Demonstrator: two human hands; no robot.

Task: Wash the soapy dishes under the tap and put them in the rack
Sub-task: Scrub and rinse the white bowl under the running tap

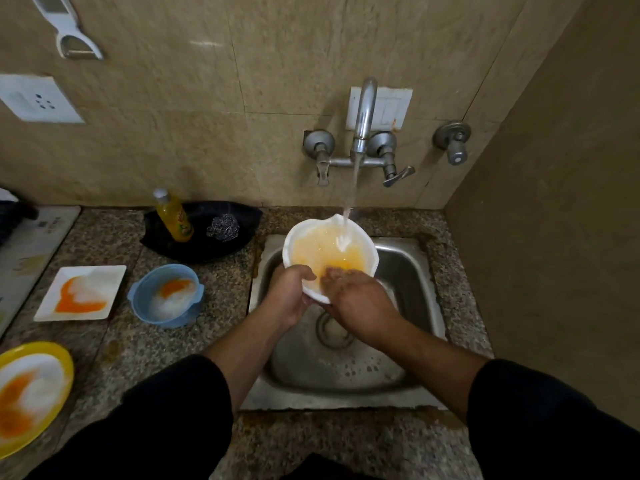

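Head view: yellow plate (34, 393) nearest, on counter at left, orange smear and foam on it, apparently awaiting rinse. Sink (412, 268) next; both hands over it so runoff drains. Left hand (289, 296) grips white bowl (329, 251) at near rim, thumb curled over edge, fingers underneath hidden. Right hand (360, 306) reaches inside bowl, fingers straight, close together, pressed on wall, likely rubbing residue loose. Square plate (81, 292) and blue bowl (166, 294) on counter at left, unrinsed. Tap (363, 116) on far wall, stream landing in bowl. Rack not visible.

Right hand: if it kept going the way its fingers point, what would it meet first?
The right hand points forward-left into the white bowl, so it would likely meet the bowl's orange, watery inside first. Its fingertips may be touching it now; depth is unclear.
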